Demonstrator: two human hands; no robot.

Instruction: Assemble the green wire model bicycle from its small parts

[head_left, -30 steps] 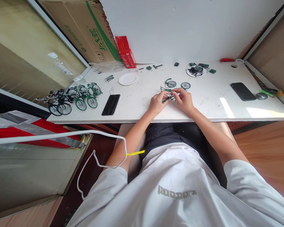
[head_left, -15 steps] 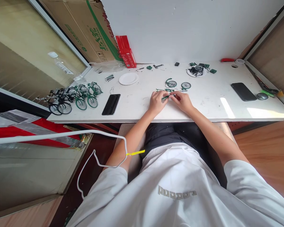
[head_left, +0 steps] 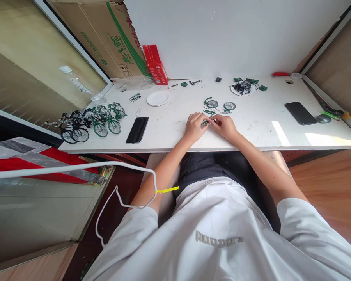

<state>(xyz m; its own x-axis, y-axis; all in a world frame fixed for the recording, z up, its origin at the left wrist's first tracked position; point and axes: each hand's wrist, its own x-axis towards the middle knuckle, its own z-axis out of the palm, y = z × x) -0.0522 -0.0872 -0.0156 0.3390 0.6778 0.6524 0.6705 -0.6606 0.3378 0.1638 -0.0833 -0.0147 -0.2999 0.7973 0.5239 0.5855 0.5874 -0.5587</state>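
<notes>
At the front of the white table, my left hand (head_left: 195, 127) is closed around a small dark green model bicycle part (head_left: 204, 123). Its exact shape is mostly hidden by the fingers. My right hand (head_left: 224, 125) is in a pinch, its fingertips meeting the left ones at the part's right end; what lies between them is too small to make out. Just beyond the fingers lies a flat green piece (head_left: 209, 112). Farther back are a green wheel with a curved fender (head_left: 212, 104) and a second wheel (head_left: 229, 106), with tiny bits near it.
Assembled miniature bicycles (head_left: 101, 119) stand at the left, beside a phone (head_left: 137, 130). A white plate (head_left: 158, 98) and a red box (head_left: 156, 66) are behind. Black parts (head_left: 242, 88) fill another plate at the back right. Another phone (head_left: 301, 113) lies right. A white cable (head_left: 128, 164) crosses the lower left.
The green part between my hands has turned and shows less of its length. My left fingers have shifted slightly, covering more of the area beside the flat green piece. The table items stay put.
</notes>
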